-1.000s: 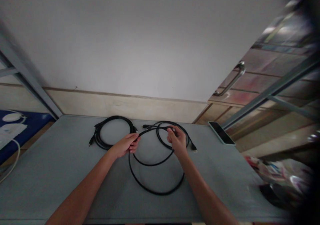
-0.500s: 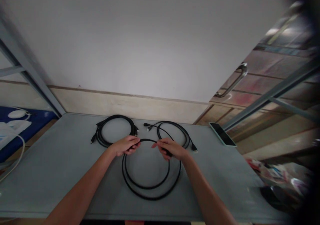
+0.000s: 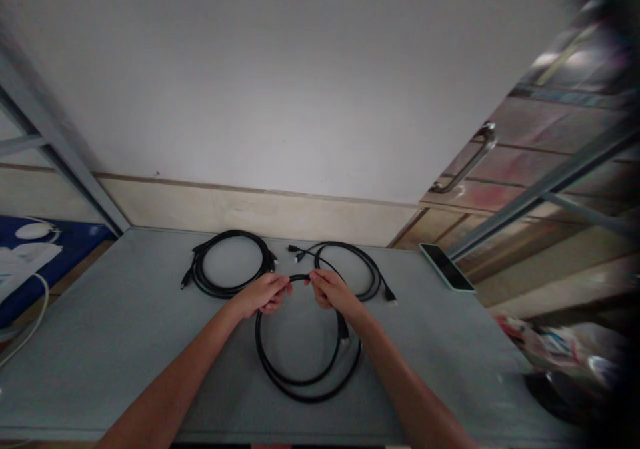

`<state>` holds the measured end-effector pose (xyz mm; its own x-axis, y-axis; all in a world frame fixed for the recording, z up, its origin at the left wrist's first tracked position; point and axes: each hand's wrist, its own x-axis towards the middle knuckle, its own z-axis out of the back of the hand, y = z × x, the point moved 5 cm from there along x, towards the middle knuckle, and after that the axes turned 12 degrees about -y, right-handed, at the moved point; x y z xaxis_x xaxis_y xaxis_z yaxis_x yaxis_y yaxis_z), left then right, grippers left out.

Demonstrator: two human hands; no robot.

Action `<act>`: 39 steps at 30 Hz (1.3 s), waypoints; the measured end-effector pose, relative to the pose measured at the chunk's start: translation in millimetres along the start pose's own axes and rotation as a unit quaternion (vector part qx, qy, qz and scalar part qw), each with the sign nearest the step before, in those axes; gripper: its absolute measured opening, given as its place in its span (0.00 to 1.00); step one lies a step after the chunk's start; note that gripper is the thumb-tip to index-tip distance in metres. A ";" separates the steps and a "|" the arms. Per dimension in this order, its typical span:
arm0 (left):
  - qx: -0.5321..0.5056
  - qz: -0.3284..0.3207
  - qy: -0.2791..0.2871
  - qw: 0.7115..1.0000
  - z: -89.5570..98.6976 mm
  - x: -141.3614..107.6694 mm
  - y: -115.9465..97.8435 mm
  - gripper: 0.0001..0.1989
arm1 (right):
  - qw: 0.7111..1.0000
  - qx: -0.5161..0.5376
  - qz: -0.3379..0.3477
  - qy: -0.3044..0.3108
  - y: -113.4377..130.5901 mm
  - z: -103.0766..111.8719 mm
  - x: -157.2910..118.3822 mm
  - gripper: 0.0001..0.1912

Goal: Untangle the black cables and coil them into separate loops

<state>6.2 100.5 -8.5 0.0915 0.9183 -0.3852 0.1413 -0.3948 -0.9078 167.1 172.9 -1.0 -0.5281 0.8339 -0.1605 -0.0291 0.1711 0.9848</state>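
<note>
A black cable (image 3: 309, 400) hangs in loose loops between my two hands, low over the grey table (image 3: 105, 342). My left hand (image 3: 265, 294) is closed around its upper left part, and my right hand (image 3: 333, 290) grips it a short way to the right. A short arched stretch of cable shows between them. One plug (image 3: 343, 329) of this cable dangles below my right hand. Behind my left hand lies a coiled black cable (image 3: 200, 272); behind my right hand lies another looped black cable (image 3: 373, 269) with its plugs spread out.
At the table's back right corner lies a phone (image 3: 447, 267) with a pale green edge. Metal frame bars (image 3: 75, 176) rise at both sides. A white wall (image 3: 280, 89) stands behind. On the left, a blue surface (image 3: 75, 244) holds a white cord.
My hands have come closer together, shortening the stretch of cable between them. The loops below have drawn narrower, and the plug now hangs free under my right hand.
</note>
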 end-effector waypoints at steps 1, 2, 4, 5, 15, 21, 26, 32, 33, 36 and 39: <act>-0.026 0.002 -0.005 1.000 2.6 0.6 -0.7 0.22 | 0.999 0.029 0.013 -0.030 4.2 7.0 2.0 0.20; -0.051 0.003 -0.006 0.999 5.1 1.3 -1.5 0.22 | 0.996 0.060 0.025 -0.061 8.6 14.2 3.5 0.20; -0.096 -0.004 -0.004 0.995 9.2 2.3 -4.2 0.21 | 0.984 0.116 0.047 -0.125 16.6 28.1 4.5 0.19; -0.114 -0.010 -0.002 0.993 10.6 2.5 -6.0 0.21 | 0.976 0.140 0.059 -0.156 19.9 34.4 4.4 0.18; -0.158 -0.045 -0.020 0.986 18.1 -2.2 -14.8 0.17 | 0.946 0.229 0.073 -0.220 25.8 47.4 2.5 0.16; -0.151 -0.013 -0.029 0.988 19.9 1.6 -8.4 0.14 | 0.971 0.178 0.021 -0.161 22.4 28.5 -0.9 0.18; -0.105 0.011 -0.027 0.994 21.5 -0.1 -7.3 0.14 | 0.992 0.075 -0.002 -0.098 13.4 17.0 -2.4 0.19; -0.003 0.015 -0.006 1.000 19.8 -7.4 -8.7 0.17 | 0.962 -0.211 0.142 -0.102 16.5 12.3 -1.4 0.17; 0.008 0.012 -0.012 1.000 19.7 -8.1 -9.0 0.18 | 0.948 -0.243 0.176 -0.105 18.8 10.2 -2.1 0.16; 0.020 0.009 -0.019 1.000 18.0 -9.1 -10.0 0.20 | 0.925 -0.293 0.218 -0.102 21.6 4.6 -3.6 0.14; -0.006 -0.003 -0.021 1.000 17.0 -7.4 -12.1 0.21 | 0.921 -0.292 0.220 -0.136 23.8 8.1 -3.1 0.15</act>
<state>-13.0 98.9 2.6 0.0487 0.9212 -0.3860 0.1527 -0.3888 -0.9086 174.8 178.7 22.3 -0.3682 0.8688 0.3311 -0.3569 -0.4609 0.8125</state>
